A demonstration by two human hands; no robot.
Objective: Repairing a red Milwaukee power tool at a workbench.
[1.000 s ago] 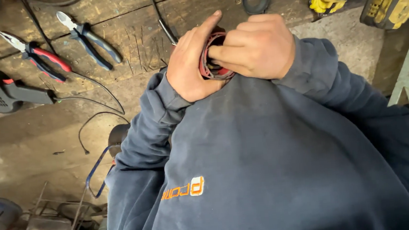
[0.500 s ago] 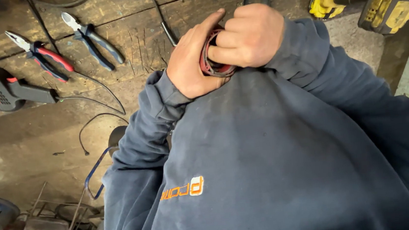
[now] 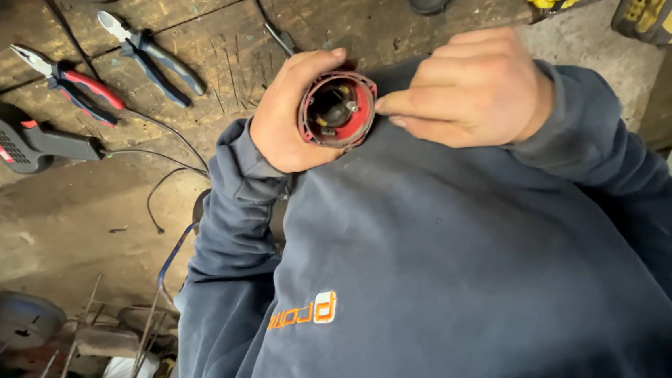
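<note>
Red round housing (image 3: 337, 109) (ribbed rim) in left hand (image 3: 289, 116).

There is one view only, from the camera on my head, and it looks steeply down my own chest. My dark blue sweatshirt (image 3: 456, 268) fills the lower and right part of the frame, very near the lens. My hands meet in the upper middle, close in: left hand (image 3: 285, 120), right hand (image 3: 477, 87). Beyond them the wooden worktop (image 3: 320, 12) runs along the top edge, farther off, with the floor at lower left.
</note>
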